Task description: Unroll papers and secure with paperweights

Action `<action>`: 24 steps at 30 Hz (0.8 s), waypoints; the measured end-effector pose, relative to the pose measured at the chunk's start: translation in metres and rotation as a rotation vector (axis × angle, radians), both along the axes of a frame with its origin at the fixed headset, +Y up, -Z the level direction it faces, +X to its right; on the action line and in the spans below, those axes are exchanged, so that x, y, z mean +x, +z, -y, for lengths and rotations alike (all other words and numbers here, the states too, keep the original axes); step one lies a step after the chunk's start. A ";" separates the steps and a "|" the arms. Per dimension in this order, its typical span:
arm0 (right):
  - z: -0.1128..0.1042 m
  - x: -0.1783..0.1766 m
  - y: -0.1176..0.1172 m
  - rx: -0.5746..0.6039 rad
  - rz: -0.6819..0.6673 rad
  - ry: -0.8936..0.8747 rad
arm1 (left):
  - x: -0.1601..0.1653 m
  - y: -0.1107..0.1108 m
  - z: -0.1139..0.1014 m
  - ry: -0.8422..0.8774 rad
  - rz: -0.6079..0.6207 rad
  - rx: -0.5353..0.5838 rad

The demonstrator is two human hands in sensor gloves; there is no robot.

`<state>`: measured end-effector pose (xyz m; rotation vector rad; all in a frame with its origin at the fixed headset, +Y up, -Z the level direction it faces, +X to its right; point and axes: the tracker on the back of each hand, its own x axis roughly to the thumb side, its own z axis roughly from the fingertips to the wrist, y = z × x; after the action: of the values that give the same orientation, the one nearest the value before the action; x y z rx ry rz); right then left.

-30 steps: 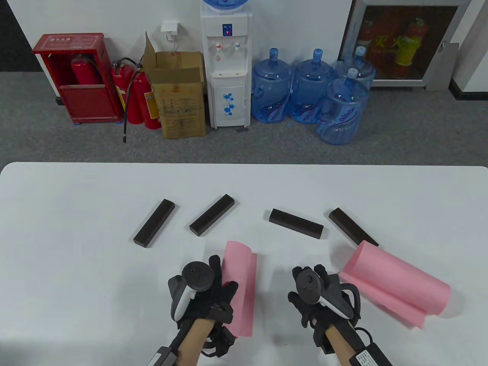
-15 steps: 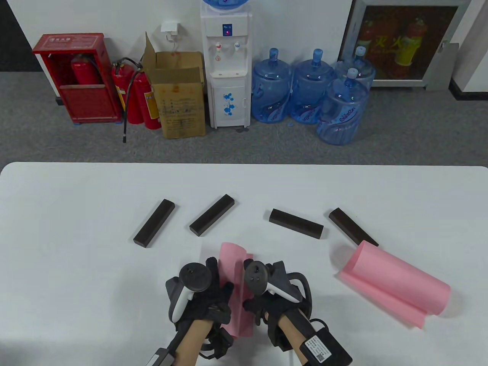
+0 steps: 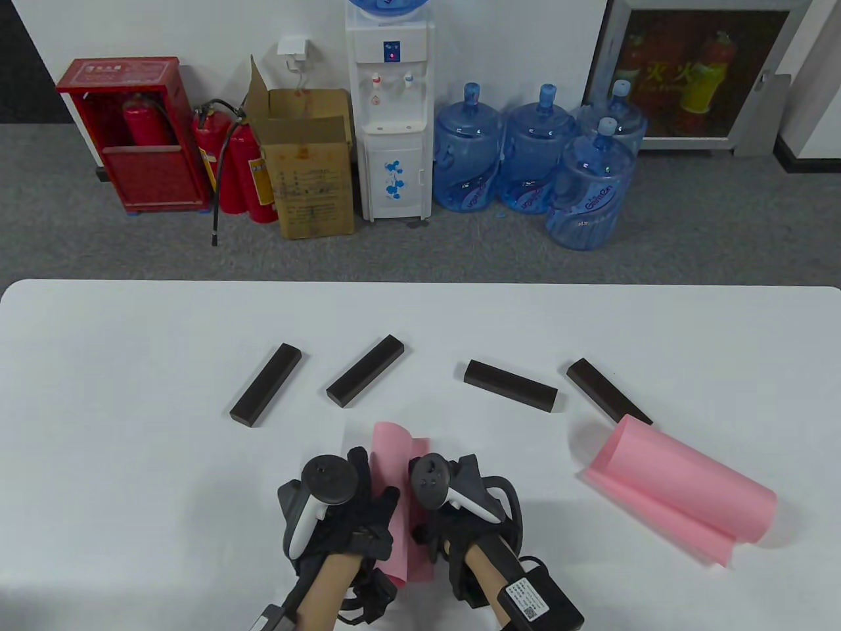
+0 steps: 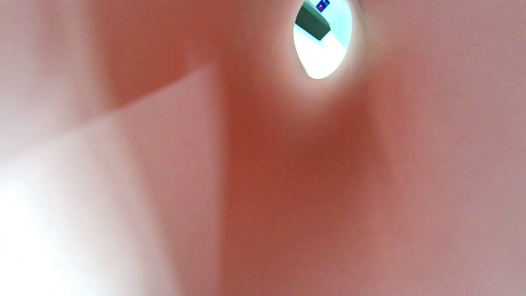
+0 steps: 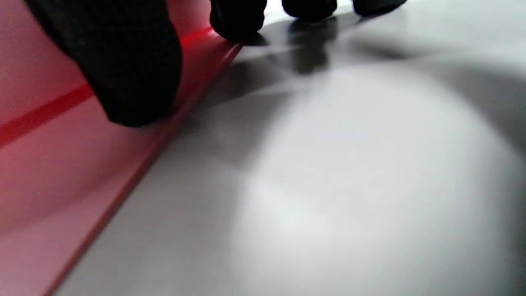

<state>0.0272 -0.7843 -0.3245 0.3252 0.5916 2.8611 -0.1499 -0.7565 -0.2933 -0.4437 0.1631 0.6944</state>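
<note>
A pink paper roll [image 3: 392,457] lies at the table's near middle, between my hands. My left hand [image 3: 371,490] grips it from the left; the left wrist view looks down the inside of the roll [image 4: 287,172]. My right hand [image 3: 430,526] rests on its right edge, with the thumb [image 5: 123,70] pressed on the pink sheet [image 5: 61,164] and the other fingertips [image 5: 238,16] at the paper's edge and on the table. A second pink roll [image 3: 680,490], partly loose, lies at the right. Several dark bar paperweights [image 3: 266,393] [image 3: 364,380] [image 3: 510,385] [image 3: 608,399] lie in a row behind.
The white table [image 3: 131,493] has its far edge near the middle of the table view. The rightmost paperweight's near end is hidden under the second roll. Beyond the table stand a water dispenser [image 3: 391,112], water jugs and a cardboard box.
My right hand has moved left from the table's middle right onto the roll's right edge. The roll and my left hand have shifted slightly left and nearer.
</note>
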 end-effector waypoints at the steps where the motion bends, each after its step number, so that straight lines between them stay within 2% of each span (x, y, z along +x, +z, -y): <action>1: 0.000 0.000 0.000 0.000 -0.001 0.000 | -0.001 0.001 -0.004 -0.034 0.013 0.006; 3: -0.001 0.000 0.001 -0.006 -0.004 -0.001 | 0.000 0.002 -0.016 -0.137 0.062 0.033; 6: -0.001 0.001 0.001 -0.011 -0.003 -0.010 | 0.006 0.004 -0.025 -0.193 0.131 0.059; 7: -0.001 0.001 0.001 -0.010 -0.002 -0.012 | 0.011 0.003 -0.026 -0.211 0.199 0.064; 9: -0.001 0.002 0.001 -0.012 0.000 -0.018 | 0.019 0.003 -0.030 -0.311 0.255 0.084; 12: -0.001 0.003 0.001 -0.010 0.000 -0.023 | 0.033 0.000 -0.032 -0.493 0.408 0.178; 14: -0.001 0.003 0.001 -0.008 0.001 -0.030 | 0.038 -0.004 -0.030 -0.602 0.485 0.139; 17: 0.000 0.006 0.001 -0.010 0.003 -0.047 | 0.039 -0.009 -0.026 -0.638 0.552 0.129; 24: 0.000 0.006 0.001 -0.012 0.002 -0.049 | 0.018 -0.016 -0.018 -0.869 0.549 0.026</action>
<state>0.0335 -0.7845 -0.3235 0.3297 0.5919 2.8091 -0.1315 -0.7386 -0.3093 -0.4704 -0.1729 -0.2866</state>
